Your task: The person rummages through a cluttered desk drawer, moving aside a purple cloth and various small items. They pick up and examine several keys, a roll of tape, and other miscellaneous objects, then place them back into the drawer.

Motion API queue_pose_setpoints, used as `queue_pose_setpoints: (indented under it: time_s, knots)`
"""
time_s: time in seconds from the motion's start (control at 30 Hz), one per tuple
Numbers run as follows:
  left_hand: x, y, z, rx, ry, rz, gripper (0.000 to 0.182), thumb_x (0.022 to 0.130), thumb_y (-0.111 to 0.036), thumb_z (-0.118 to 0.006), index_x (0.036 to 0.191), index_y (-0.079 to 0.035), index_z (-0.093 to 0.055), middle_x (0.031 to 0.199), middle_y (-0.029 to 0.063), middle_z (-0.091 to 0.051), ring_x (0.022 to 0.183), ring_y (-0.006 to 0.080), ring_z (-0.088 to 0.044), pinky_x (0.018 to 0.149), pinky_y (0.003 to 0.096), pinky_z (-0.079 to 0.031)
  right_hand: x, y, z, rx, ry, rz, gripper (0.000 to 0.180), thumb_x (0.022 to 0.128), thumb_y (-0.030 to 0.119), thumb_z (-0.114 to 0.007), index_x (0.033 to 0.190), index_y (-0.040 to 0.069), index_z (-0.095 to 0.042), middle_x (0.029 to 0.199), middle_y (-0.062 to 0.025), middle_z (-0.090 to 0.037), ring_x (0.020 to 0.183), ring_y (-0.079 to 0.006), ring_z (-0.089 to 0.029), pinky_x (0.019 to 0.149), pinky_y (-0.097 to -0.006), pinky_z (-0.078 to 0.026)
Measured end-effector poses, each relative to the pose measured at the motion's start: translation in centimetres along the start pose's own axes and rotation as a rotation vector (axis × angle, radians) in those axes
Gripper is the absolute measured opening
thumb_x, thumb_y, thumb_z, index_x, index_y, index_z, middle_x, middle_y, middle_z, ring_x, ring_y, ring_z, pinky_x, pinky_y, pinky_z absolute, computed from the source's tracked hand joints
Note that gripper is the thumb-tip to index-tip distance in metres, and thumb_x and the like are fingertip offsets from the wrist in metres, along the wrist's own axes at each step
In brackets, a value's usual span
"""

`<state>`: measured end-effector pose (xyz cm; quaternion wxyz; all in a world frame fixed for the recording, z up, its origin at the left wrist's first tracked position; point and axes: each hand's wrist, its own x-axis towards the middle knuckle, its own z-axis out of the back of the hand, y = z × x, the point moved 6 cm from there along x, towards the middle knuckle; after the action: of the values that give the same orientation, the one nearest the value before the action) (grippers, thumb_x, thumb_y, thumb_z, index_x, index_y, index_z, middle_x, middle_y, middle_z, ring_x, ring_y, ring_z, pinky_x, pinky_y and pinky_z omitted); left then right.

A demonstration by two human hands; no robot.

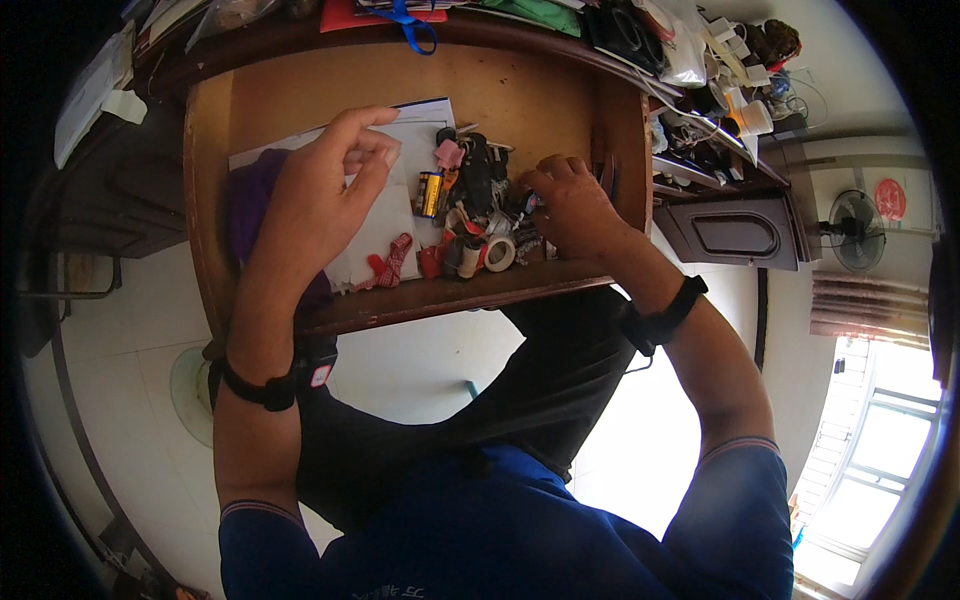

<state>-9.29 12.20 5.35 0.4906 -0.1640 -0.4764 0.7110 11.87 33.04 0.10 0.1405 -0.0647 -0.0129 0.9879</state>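
Observation:
My left hand [330,180] hovers over the left part of an open wooden drawer [525,82], fingers curled and apart, with nothing seen between them. Below it lie white papers [375,247] and a purple cloth [259,180]. My right hand [574,202] reaches down into the clutter at the drawer's right; its fingertips touch small things, but whether it grips one is hidden. Beside it lie a roll of tape [499,253], a yellow and blue battery [428,195], a pink piece [449,154], a black object [474,176] and a red checked ribbon [394,261].
Above the drawer, a crowded desktop holds a red folder [337,16], a blue ribbon [411,28], plastic bags and cables. Shelves with more clutter stand at the right, over a dark cabinet door [731,234]. The drawer's front edge crosses above my legs.

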Motion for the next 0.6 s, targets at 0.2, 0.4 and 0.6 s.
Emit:
queue_pose_setpoints:
  time_s: [0.2,0.4,0.6]
  knots:
    - [0.0,0.2,0.0,-0.038,0.007,0.008,0.036,0.106,-0.015,-0.058,0.141,-0.008,-0.057,0.121,0.0147,-0.076,0.112,0.0258,-0.073,0.095,0.0397,-0.058,0.2,0.6,-1.0,-0.074,0.047,0.004,0.039,0.080,0.012,-0.076,0.118,0.010,-0.068,0.128,-0.0155,-0.061,0.126,-0.0378,-0.052,0.109,-0.0475,-0.046]
    - [-0.2,0.6,0.3,-0.019,-0.002,0.025,0.035,0.105,-0.012,-0.058,0.140,-0.007,-0.058,0.120,0.0142,-0.076,0.110,0.0246,-0.073,0.094,0.0381,-0.058,-0.4,-2.1,0.7,0.096,0.014,-0.010,0.027,0.081,0.009,-0.076,0.108,0.008,-0.073,0.121,-0.0156,-0.065,0.118,-0.0364,-0.059,0.106,-0.0458,-0.047]
    - [-0.1,0.4,0.3,-0.032,-0.007,-0.001,0.035,0.105,-0.011,-0.058,0.140,-0.008,-0.057,0.120,0.0143,-0.076,0.111,0.0248,-0.073,0.094,0.0384,-0.058,-1.2,-3.8,2.0,0.179,-0.079,-0.114,0.025,0.087,0.011,-0.076,0.111,0.004,-0.071,0.107,-0.0162,-0.069,0.106,-0.0358,-0.067,0.094,-0.0449,-0.054]
